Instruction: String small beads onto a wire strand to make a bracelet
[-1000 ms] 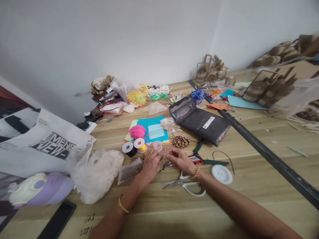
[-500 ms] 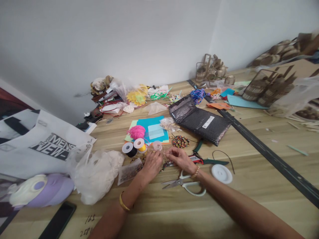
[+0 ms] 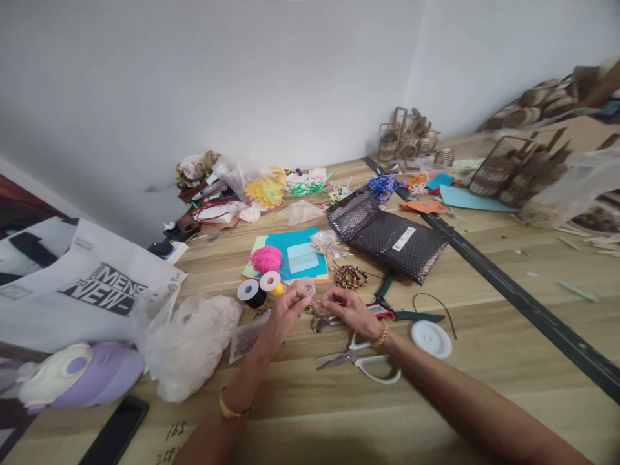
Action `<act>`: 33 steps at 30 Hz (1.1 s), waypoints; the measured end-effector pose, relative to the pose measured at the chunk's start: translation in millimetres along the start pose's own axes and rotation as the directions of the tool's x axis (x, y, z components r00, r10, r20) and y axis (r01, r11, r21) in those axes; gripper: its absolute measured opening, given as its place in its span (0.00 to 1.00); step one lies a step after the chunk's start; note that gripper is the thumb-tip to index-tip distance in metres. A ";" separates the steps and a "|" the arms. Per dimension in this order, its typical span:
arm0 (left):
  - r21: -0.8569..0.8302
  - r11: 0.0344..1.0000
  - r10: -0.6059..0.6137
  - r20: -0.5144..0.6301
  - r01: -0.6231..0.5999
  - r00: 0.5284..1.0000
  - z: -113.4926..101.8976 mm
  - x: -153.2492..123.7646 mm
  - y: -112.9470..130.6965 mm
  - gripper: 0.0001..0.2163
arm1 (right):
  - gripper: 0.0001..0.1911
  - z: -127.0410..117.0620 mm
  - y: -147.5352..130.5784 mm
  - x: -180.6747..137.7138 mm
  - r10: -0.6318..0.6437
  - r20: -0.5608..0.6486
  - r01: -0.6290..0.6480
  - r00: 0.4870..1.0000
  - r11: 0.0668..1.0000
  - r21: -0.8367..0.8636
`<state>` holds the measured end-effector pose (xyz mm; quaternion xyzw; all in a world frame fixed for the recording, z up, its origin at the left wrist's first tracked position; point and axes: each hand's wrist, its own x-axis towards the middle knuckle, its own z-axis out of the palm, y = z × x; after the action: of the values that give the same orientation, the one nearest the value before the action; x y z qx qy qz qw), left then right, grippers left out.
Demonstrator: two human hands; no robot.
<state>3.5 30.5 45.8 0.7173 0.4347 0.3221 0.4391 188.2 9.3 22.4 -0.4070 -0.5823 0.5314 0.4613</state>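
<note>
My left hand (image 3: 287, 316) is closed in a pinch, its fingertips just left of those of my right hand (image 3: 346, 310), which is pinched too. Between the fingertips is a thin end of a beaded string (image 3: 317, 321), whose dark, multicoloured beads hang just below; the string itself is too fine to follow. Beyond my right hand lies a coil of colourful beads (image 3: 351, 276). Pliers with red and green handles (image 3: 385, 310) lie partly under that hand. White-handled scissors (image 3: 356, 358) rest open nearer me. A clear packet of beads (image 3: 247, 336) is partly covered by my left forearm.
Black and yellow thread spools (image 3: 252, 294) stand near pink yarn (image 3: 267, 259) on coloured paper. A black bubble mailer (image 3: 397, 242) lies behind, a white spool (image 3: 431, 339) at right. A plastic bag (image 3: 194, 342) and phone (image 3: 113, 433) are at left; small baskets (image 3: 504, 168) at far right.
My left hand has turned and drawn back slightly, its fingertips now pinched near my right hand's. More of the beads shows below the hands. My right hand has hardly moved.
</note>
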 end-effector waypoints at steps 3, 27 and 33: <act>-0.214 0.975 -0.064 -0.022 0.058 0.998 -5.2 -4.8 11.0 0.12 | 0.23 0.3 -1.7 0.0 0.003 0.019 -0.004 1.000 0.999 0.032; -0.259 0.963 -0.049 0.118 0.078 0.992 -17.0 -13.9 33.9 0.09 | 0.13 10.3 -46.3 -0.5 -0.177 0.078 0.186 0.981 0.974 -0.128; -0.449 0.887 -0.086 0.059 0.104 0.995 -11.4 -16.1 26.9 0.10 | 0.17 17.2 -38.8 6.6 -0.136 0.060 0.123 0.989 0.974 0.188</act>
<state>-3.6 13.5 73.6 0.5794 0.3743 0.3788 0.6170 170.5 7.4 61.4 -0.3043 -0.5723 0.5661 0.5094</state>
